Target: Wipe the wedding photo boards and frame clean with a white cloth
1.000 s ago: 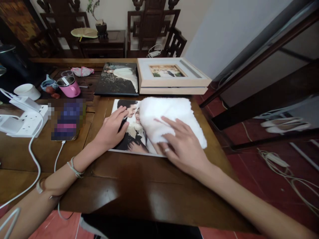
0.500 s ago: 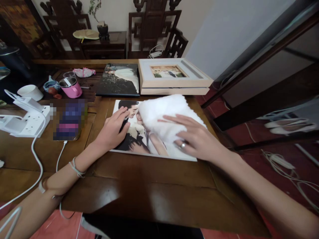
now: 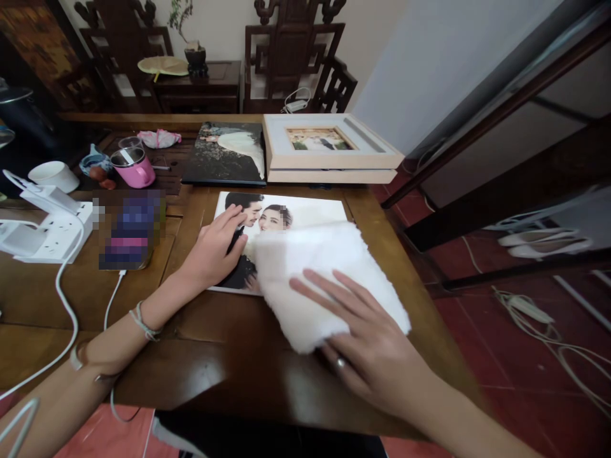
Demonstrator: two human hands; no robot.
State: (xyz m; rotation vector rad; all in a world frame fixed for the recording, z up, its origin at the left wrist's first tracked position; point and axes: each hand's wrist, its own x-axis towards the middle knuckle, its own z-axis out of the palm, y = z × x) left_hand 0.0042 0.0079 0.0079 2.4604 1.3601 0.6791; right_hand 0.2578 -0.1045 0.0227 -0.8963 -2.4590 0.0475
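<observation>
My left hand (image 3: 214,249) lies flat on the left side of a wedding photo panel (image 3: 319,207), fingers stretched out. The panel shows a couple and rests on the wooden table. My right hand (image 3: 365,331), a ring on one finger, has a fluffy white cloth (image 3: 305,254) under it. Its upper fingers are spread over the cloth, while the lower ones curl at the cloth's near edge. The cloth covers the right and lower part of the panel and reaches past its near edge, hiding that part.
Behind lie a dark photo panel (image 3: 226,152) and stacked pale wooden frames (image 3: 329,168). To the left are a phone (image 3: 131,229) on a charging cable, a white power strip (image 3: 62,232), a pink mug (image 3: 136,172) and a white cup (image 3: 55,177). The table's right edge drops to red floor.
My right hand has drawn the white cloth down toward me, uncovering the upper right of the photo panel and the second face. My left hand stays in place.
</observation>
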